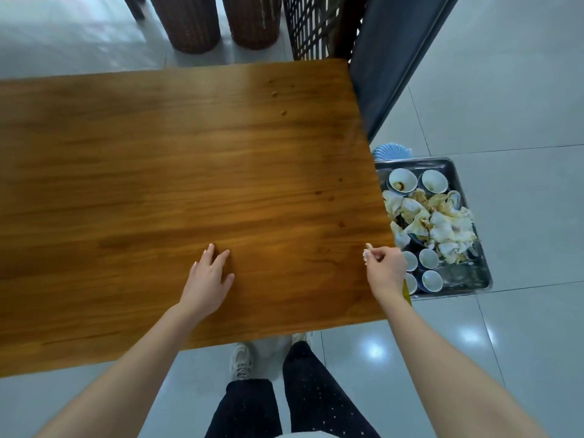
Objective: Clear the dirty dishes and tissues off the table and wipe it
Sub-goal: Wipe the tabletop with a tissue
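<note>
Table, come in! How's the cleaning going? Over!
Left hand flat on table. Right hand curled at edge, grip unclear. Bowls, tissues in tray. Crumbs left to wipe, over.

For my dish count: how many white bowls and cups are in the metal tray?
6. Two bowls at the tray's far end; four cups at its near end. Tissues may hide others.

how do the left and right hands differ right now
The left hand lies flat on the table, fingers straight and spread; the right hand has its fingers curled, pinching what looks like a small pale scrap. The left hand sits well inside the tabletop; the right hand is at its right edge, near the tray. Both are bare.
</note>
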`<act>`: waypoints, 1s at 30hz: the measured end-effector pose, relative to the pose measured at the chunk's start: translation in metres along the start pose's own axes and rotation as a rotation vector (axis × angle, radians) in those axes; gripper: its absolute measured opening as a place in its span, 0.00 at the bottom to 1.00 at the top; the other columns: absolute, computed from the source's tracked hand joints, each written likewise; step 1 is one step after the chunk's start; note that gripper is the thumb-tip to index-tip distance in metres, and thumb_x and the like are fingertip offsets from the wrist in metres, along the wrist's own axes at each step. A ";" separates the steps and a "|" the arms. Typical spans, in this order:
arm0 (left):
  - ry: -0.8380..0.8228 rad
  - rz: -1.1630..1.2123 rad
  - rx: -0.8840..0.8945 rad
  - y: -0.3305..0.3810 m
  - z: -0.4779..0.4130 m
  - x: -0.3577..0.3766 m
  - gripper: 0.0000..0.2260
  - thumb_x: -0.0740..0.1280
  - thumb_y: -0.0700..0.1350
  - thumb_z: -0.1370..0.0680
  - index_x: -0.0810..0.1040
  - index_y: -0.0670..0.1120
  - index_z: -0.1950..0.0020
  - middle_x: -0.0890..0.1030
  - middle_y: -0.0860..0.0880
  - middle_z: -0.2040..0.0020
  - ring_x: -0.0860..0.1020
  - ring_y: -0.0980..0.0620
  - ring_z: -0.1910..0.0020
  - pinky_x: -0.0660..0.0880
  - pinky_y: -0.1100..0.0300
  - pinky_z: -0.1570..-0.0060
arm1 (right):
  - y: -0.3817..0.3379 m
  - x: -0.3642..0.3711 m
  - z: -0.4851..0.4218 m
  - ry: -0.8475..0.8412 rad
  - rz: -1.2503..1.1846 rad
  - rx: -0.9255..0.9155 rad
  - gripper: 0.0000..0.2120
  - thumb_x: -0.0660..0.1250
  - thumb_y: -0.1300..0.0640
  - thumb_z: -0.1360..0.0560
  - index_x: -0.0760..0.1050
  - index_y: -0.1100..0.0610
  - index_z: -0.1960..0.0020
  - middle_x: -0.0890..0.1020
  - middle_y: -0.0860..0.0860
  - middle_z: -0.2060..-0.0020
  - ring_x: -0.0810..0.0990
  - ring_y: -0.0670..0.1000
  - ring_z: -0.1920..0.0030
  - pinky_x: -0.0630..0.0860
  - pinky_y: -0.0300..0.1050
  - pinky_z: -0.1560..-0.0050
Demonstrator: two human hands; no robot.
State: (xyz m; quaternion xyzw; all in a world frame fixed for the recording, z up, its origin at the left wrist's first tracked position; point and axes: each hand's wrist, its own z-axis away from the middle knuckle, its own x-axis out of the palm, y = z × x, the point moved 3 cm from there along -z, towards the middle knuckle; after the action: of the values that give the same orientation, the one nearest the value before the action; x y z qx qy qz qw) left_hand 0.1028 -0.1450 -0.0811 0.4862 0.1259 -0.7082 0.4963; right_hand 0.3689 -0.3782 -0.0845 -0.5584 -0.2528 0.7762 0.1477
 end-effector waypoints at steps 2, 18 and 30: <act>0.018 0.011 -0.015 0.010 -0.005 0.001 0.26 0.60 0.51 0.19 0.56 0.51 0.22 0.51 0.46 0.21 0.52 0.46 0.23 0.51 0.50 0.26 | -0.003 0.001 0.002 0.015 -0.006 0.008 0.06 0.66 0.61 0.24 0.80 0.62 0.51 0.77 0.56 0.52 0.74 0.51 0.55 0.68 0.41 0.53; 0.080 0.000 -0.063 0.053 -0.017 -0.009 0.29 0.61 0.49 0.19 0.52 0.51 0.22 0.48 0.46 0.21 0.49 0.47 0.22 0.51 0.51 0.26 | -0.038 0.018 -0.030 -0.203 -0.089 -0.172 0.04 0.67 0.61 0.24 0.80 0.57 0.53 0.73 0.47 0.55 0.75 0.47 0.52 0.70 0.39 0.51; 0.079 0.017 -0.014 0.068 -0.052 -0.015 0.28 0.61 0.49 0.19 0.53 0.51 0.22 0.49 0.45 0.21 0.49 0.47 0.22 0.50 0.51 0.26 | -0.037 0.034 0.007 -0.281 -0.035 -0.383 0.10 0.61 0.66 0.22 0.79 0.62 0.44 0.72 0.43 0.51 0.71 0.39 0.53 0.67 0.21 0.54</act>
State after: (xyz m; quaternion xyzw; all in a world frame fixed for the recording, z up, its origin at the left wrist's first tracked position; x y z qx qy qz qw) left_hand 0.1889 -0.1345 -0.0735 0.5113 0.1465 -0.6833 0.5003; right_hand 0.3493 -0.3314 -0.0891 -0.4581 -0.4230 0.7816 0.0160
